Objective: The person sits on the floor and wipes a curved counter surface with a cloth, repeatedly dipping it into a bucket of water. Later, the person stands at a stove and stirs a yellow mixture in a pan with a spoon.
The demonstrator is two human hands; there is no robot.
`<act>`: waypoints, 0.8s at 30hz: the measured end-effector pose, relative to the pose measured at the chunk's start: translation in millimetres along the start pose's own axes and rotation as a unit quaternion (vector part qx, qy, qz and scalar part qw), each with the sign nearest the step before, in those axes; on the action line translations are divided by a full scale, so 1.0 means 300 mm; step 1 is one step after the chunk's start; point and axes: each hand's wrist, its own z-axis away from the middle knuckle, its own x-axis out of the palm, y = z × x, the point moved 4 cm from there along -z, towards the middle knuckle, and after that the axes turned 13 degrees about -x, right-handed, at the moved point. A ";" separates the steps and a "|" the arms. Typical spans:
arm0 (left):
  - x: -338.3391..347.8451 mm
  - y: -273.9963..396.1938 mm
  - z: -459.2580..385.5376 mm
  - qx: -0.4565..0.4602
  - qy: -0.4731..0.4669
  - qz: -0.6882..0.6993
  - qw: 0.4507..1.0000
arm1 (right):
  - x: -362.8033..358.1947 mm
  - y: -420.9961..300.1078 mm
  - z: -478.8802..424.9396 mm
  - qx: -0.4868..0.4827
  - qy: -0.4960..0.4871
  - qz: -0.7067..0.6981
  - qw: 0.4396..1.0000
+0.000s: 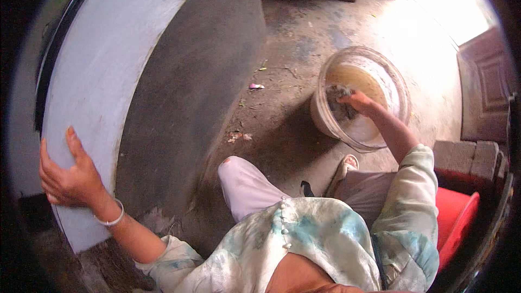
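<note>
My left hand rests on a long white slab at the left, its thumb apart from the fingers. The fingers reach the slab's outer edge, and a pale bangle circles the wrist. At the right, my right hand is inside a round, clear-rimmed plastic tub. Its fingers close on a wet-looking grey rag, whose lower part is blurred. Cloudy, yellowish-white liquid shows in the tub around the hand.
A dark grey wall drops below the slab. The dirt-strewn floor holds a pink-and-white scrap. Bricks and a red plastic object stand at my right, near a brown panelled door. My knees and sandalled foot are close to the tub.
</note>
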 end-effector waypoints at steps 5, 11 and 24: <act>-0.002 0.008 0.001 -0.005 -0.017 0.015 1.000 | 0.008 0.242 -0.090 -0.008 0.036 0.097 0.995; -0.010 0.033 -0.022 -0.008 -0.010 0.004 1.000 | 0.157 0.131 -0.039 0.188 -0.038 -0.252 0.949; 0.034 -0.033 -0.009 0.016 0.007 -0.024 1.000 | 0.094 -0.028 -0.002 0.035 0.043 -0.169 0.984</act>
